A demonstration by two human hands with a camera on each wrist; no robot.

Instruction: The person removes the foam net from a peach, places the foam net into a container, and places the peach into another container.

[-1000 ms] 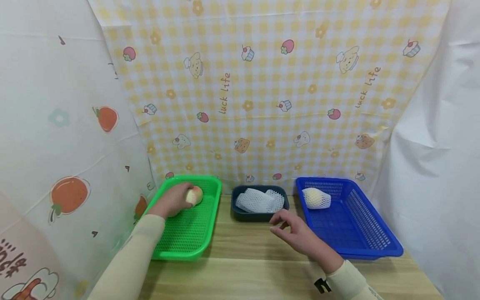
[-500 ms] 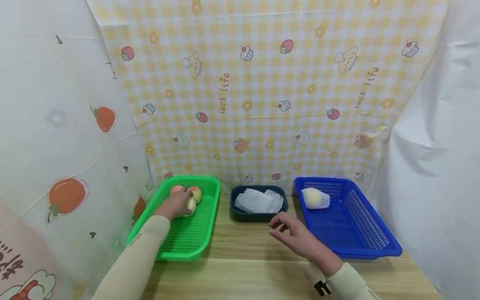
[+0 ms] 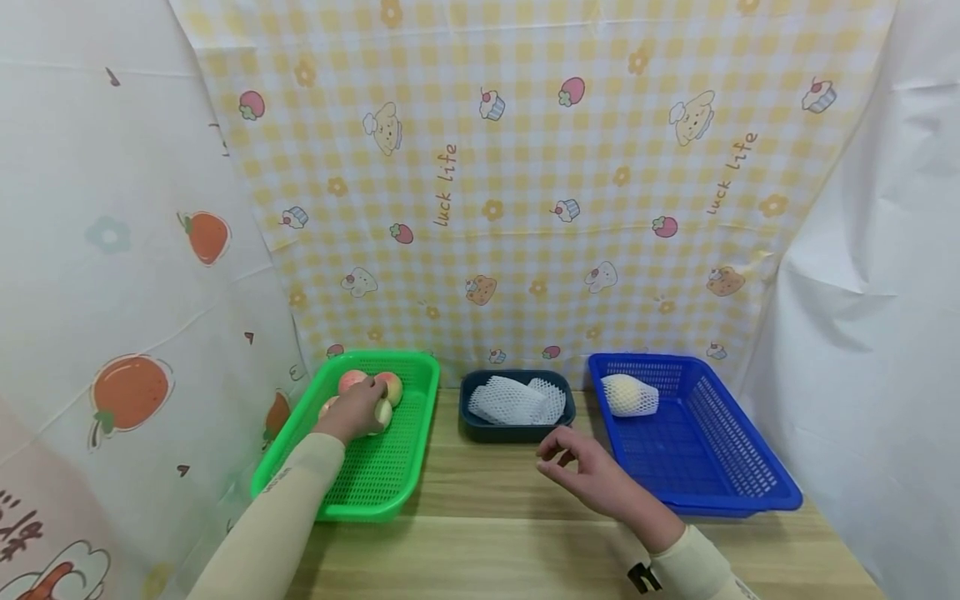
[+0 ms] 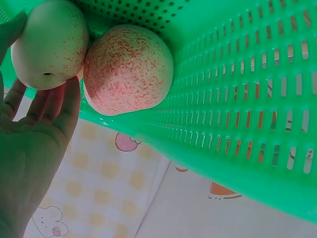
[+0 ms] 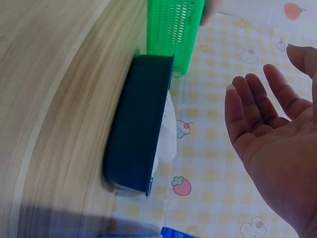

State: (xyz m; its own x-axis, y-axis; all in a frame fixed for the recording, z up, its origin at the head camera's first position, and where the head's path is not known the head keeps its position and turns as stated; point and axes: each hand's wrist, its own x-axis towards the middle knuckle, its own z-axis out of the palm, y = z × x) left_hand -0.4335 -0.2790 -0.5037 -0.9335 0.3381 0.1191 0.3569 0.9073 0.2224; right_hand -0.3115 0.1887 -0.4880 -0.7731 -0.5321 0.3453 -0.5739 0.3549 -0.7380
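In the green basket [image 3: 427,433], my left hand [image 3: 358,412] holds a pale peach [image 4: 49,47], thumb on one side and fingertips on the other. A red-speckled peach [image 4: 129,69] lies right against it in the left wrist view. The head view also shows a peach [image 3: 391,389] behind my fingers, a pinkish one [image 3: 352,380] further back, and part of another [image 3: 327,407] left of the hand. My right hand [image 3: 588,473] hovers with loosely bent fingers and nothing in them, in front of the dark tray [image 5: 136,124] and beside the blue basket [image 3: 693,507].
White foam net sleeves [image 3: 513,402] fill the dark tray between the two baskets. A pale fruit in a foam net [image 3: 630,395] lies at the back left of the blue basket. Patterned cloth [image 3: 525,183] hangs behind the wooden table [image 3: 480,550].
My left hand has come forward from the basket's rear to a nearer, pale peach and now grips it, uncovering the peaches behind. The right hand has hardly moved.
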